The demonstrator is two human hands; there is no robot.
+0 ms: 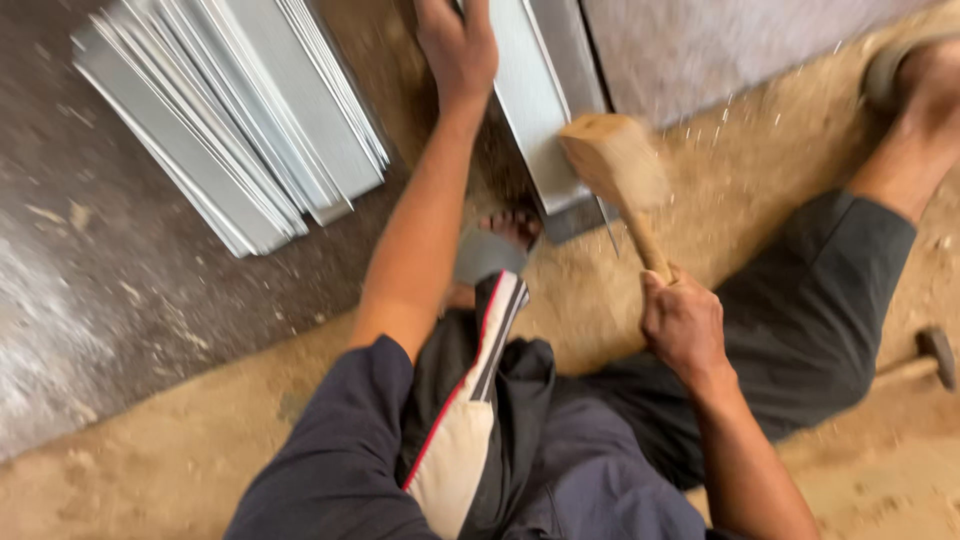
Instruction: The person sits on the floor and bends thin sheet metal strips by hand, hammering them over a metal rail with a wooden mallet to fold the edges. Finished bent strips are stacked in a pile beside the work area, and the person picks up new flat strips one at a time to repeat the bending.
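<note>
I see sandy dirt floor (150,470), grey slab far left. Right hand (683,325) fisted round wooden mallet (615,160); left hand (458,45) pressed flat on metal strip (530,100). Sheet stack (240,110) far left.

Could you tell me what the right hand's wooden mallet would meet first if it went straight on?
Probably the folded metal sheet strip just beyond the mallet head held by the right hand; depth is unclear.

I take this for a sheet-metal workshop run at floor level: a stack of cut metal strips (235,120) lies on rough concrete, a wooden mallet (615,165) is over a folded metal sheet (535,110), and a hammer (925,360) lies on sandy ground.
</note>
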